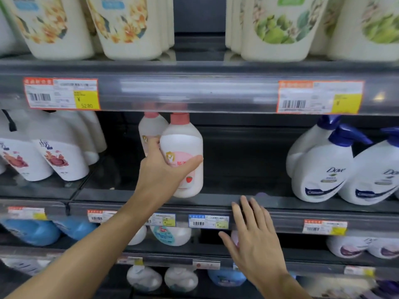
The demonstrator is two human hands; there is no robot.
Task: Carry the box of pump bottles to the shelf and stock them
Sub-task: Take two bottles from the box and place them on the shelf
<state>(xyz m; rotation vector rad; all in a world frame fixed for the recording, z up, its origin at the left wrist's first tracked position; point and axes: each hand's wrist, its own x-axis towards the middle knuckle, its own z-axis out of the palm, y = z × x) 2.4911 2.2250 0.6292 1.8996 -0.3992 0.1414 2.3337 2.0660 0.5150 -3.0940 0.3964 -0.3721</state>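
My left hand [164, 169] grips a white pump bottle with a pink collar and a strawberry label [183, 147], held upright just above the front edge of the middle shelf [216, 199]. A second, matching bottle [151, 128] stands right behind it, deeper on that shelf. My right hand [252, 236] hovers open and empty, fingers spread, in front of the shelf's price rail, lower right of the bottle. The box is not in view.
White bottles with red flower labels [58, 156] stand left on the middle shelf, blue-pump Dove bottles [323, 169] right. A dark gap [241, 160] lies between. Large white bottles [129, 26] fill the upper shelf; blue and white bottles [172, 234] sit on lower shelves.
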